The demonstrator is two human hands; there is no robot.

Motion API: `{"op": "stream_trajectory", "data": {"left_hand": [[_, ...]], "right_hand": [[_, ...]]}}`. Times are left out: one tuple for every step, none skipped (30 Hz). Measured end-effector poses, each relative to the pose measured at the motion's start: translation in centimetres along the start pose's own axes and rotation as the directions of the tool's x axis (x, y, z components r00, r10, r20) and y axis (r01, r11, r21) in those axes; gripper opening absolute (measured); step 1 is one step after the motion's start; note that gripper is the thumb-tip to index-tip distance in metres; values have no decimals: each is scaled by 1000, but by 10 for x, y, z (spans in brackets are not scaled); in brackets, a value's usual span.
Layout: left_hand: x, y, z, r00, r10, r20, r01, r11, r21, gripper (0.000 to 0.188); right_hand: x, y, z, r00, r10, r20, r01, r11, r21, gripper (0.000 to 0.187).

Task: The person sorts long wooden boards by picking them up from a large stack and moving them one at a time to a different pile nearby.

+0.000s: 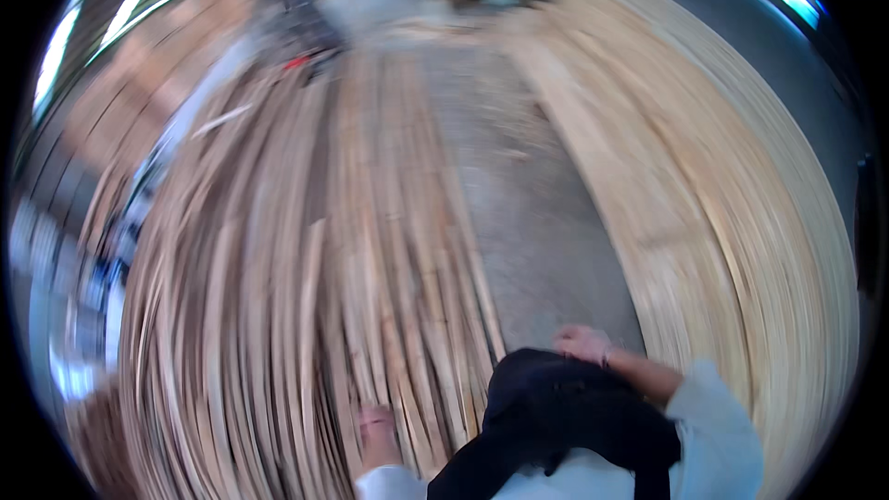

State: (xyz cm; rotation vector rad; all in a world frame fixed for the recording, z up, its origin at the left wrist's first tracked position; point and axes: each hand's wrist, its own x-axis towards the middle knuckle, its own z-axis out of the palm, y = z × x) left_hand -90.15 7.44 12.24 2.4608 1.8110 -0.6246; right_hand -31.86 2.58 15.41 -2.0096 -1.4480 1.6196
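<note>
Long, narrow wooden strips (315, 296) lie side by side across the left half of the head view, running away from me. Low among them is my left hand (377, 420), over or against the strips; blur hides its fingers, so I cannot make out whether it grips one. Beside my dark-clad knee (546, 380) is my right hand (585, 343), above the grey floor. Its fingers are smeared too, and no held thing shows there.
Wide pale stacked boards (685, 213) stretch along the right side. Between them and the strips runs a strip of grey floor (537, 204) with pale scraps on it. Brown stacked blocks (148, 74) stand at the far left. A small red thing (296, 62) lies at the strips' far end.
</note>
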Motion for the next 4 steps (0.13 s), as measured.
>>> {"op": "stream_trajectory", "data": {"left_hand": [[63, 95, 48, 933, 358, 39, -360, 926, 116, 18], [116, 193, 67, 776, 629, 47, -619, 746, 246, 18], [139, 268, 79, 607, 791, 70, -763, 557, 327, 18], [152, 307, 82, 482, 873, 72, -835, 434, 338, 18]], "right_hand": [[-11, 14, 0, 994, -94, -57, 78, 968, -237, 43], [-11, 23, -9, 1000, 4, -23, -12, 936, -351, 41], [-19, 35, -8, 989, 151, 0, -135, 886, -444, 40], [-42, 82, 1, 966, 210, -150, -255, 868, -427, 43]]}}
